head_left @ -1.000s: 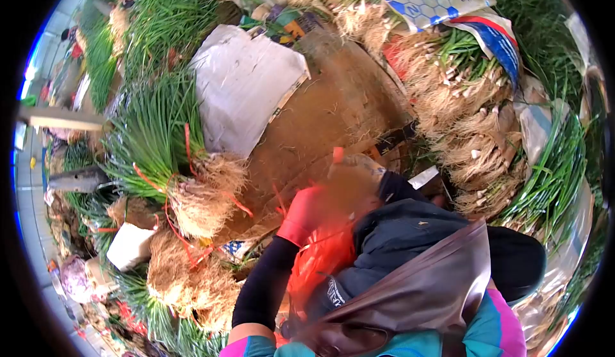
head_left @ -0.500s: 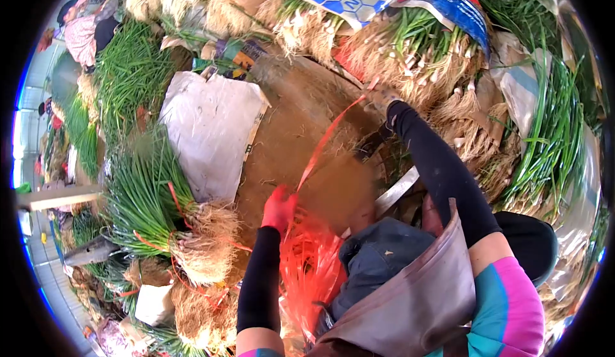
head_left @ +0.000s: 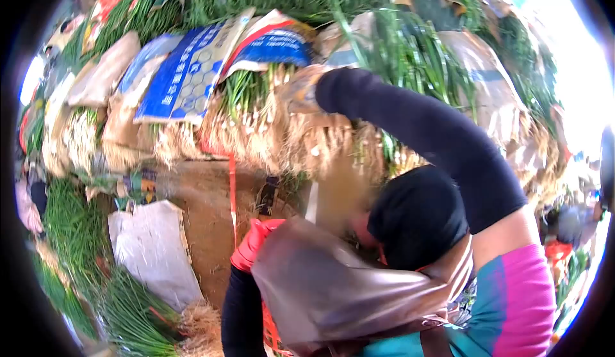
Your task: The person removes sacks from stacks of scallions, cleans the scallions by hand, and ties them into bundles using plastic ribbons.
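Observation:
My right hand [head_left: 302, 90], in a pale patterned glove, reaches over the bundled spring onions [head_left: 246, 101] at the upper middle. It is at their stems and roots, and blur hides how its fingers are set. Lower down, my left hand [head_left: 253, 245] wears a red glove, its fingers mostly hidden by the brown apron [head_left: 333, 280]. A red plastic strip [head_left: 233, 190] runs from below the onion roots down to the left glove. More red strips [head_left: 272, 331] show beside the left forearm.
A blue and white printed sack [head_left: 182, 78] covers onions at the back. A whitish sheet [head_left: 154, 248] lies on the brown surface [head_left: 205, 203] to the left. More spring onions [head_left: 138, 312] lie at lower left, and others [head_left: 410, 56] at upper right.
The view has swung right and toward the onion row. My right hand has left the upper end of the red strip and moved onto the bundled onions. The apron now hides part of my left hand.

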Demonstrator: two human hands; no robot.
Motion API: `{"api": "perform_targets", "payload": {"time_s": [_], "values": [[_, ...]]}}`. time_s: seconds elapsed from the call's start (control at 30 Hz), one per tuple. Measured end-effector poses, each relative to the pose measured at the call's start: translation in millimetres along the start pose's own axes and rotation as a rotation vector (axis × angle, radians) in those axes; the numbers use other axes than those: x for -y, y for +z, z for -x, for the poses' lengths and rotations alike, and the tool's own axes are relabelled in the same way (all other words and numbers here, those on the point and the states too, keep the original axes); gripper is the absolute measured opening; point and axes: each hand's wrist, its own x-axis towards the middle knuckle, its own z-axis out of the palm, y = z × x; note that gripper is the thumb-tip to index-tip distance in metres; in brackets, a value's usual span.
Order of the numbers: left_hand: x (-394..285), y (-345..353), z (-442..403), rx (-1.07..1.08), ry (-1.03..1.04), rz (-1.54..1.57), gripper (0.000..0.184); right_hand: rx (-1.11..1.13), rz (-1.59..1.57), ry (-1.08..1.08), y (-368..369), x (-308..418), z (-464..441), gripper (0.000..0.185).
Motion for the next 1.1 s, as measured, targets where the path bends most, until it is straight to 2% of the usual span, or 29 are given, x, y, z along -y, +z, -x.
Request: {"api": "perform_targets", "payload": {"time_s": [0.03, 0.07, 0.1, 0.17, 0.23, 0.27, 0.33, 0.37, 0.4, 0.47, 0.5, 0.53, 0.57, 0.6, 0.63, 0.67, 0.7, 0.73, 0.77, 0.83, 0.87, 0.93, 1.0, 1.03, 1.1], "values": [[-18.7, 5.7, -4.4, 0.075, 0.01, -0.107, 0.085, -0.104, 0.001, -0.015, -24.7, -6.7, 40.3, 0.026], [-41.2, 11.7, -6.1, 0.153, 0.017, -0.211, 0.088, -0.291, -0.017, -0.142, -36.9, -13.1, 82.1, 0.023], [-62.6, 22.0, -9.7, 0.232, 0.024, -0.318, 0.091, -0.219, -0.098, 0.221, -62.0, 8.3, 128.6, 0.021], [-99.9, 54.4, -11.0, 0.294, -0.025, -0.475, 0.091, 0.023, -0.125, 0.402, -64.4, 22.1, 215.1, 0.028], [-124.7, 80.2, -4.2, 0.283, -0.12, -0.551, 0.09, 0.054, -0.435, 0.529, -62.2, 82.2, 284.4, 0.03], [-135.5, 90.5, -2.9, 0.27, -0.083, -0.478, 0.068, 0.057, -0.593, 0.566, -52.0, 116.6, 314.3, 0.031], [-147.8, 95.4, -3.4, 0.235, -0.06, -0.627, 0.048, 0.045, -0.894, 0.655, -12.0, 194.7, 363.0, 0.033], [-154.8, 99.0, -4.1, 0.215, -0.049, -0.701, 0.039, -0.122, -1.113, 0.83, 32.7, 238.8, 386.2, 0.033], [-161.9, 107.1, -3.5, 0.188, -0.055, -0.674, 0.02, -0.035, -1.24, 0.917, 52.8, 266.5, 395.8, 0.034], [-176.9, 110.6, 2.3, 0.077, 0.027, -0.904, 0.024, 0.142, -1.458, 1.121, 82.9, 319.4, 410.6, 0.038], [-186.1, 108.6, 5.2, 0.043, 0.098, -0.962, 0.025, 0.11, -1.455, 0.99, 95.6, 329.9, 419.8, 0.04], [-198.3, 90.5, 9.8, 0.003, 0.084, -1.045, 0.024, 0.124, -1.538, 0.914, 77.4, 314.1, 414.0, 0.044], [-211.4, 59.9, 17.3, -0.039, 0.071, -1.129, 0.022, 0.139, -1.327, 0.861, 73.4, 298.6, 414.2, 0.043], [-219.9, 37.3, 25.1, -0.08, 0.059, -1.212, 0.021, -0.164, -1.119, 0.596, 120.6, 282.3, 425.1, 0.036], [-220.1, 23.7, 34.0, -0.157, -0.021, -1.261, 0.021, 0.095, -1.102, 1.057, 51.4, 259.8, 398.9, 0.033], [-216.7, 16.9, 44.0, -0.24, -0.096, -1.301, 0.022, -0.286, -1.023, 1.078, 80.0, 248.9, 401.4, 0.032], [-212.4, 25.3, 53.9, -0.407, -0.232, -1.616, 0.017, -0.344, -0.901, 1.243, 90.6, 232.0, 392.8, 0.038], [-196.2, -13.1, 61.4, -0.511, -0.114, -1.494, 0.016, -0.346, -0.947, 1.309, 126.8, 214.5, 386.0, 0.05], [-193.5, 15.5, 60.0, -0.653, -0.115, -1.717, 0.014, -0.278, -0.837, 1.295, 149.4, 202.1, 377.0, 0.062], [-182.2, 8.8, 53.7, -0.762, 0.22, -1.695, 0.018, -0.175, -0.782, 1.283, 195.7, 185.4, 350.2, 0.057], [-179.6, 22.1, 43.9, -0.734, 0.269, -1.588, 0.018, -0.203, -0.807, 1.27, 220.4, 179.4, 330.4, 0.055], [-169.4, 70.8, 13.7, -0.648, 0.356, -1.453, 0.019, -0.414, -0.904, 1.225, 281.9, 166.1, 283.1, 0.05], [-156.1, 133.6, -22.5, -0.55, 0.397, -1.384, 0.021, -0.747, -0.985, 1.045, 332.5, 150.6, 238.2, 0.046], [-148.7, 157.2, -42.4, -0.506, 0.398, -1.343, 0.022, -0.777, -0.899, 0.928, 318.6, 139.7, 231.6, 0.041], [-118.8, 166.9, -95.7, -0.323, 0.433, -1.044, 0.024, -0.839, -0.721, 0.697, 272.0, 118.8, 218.8, 0.033]]}}
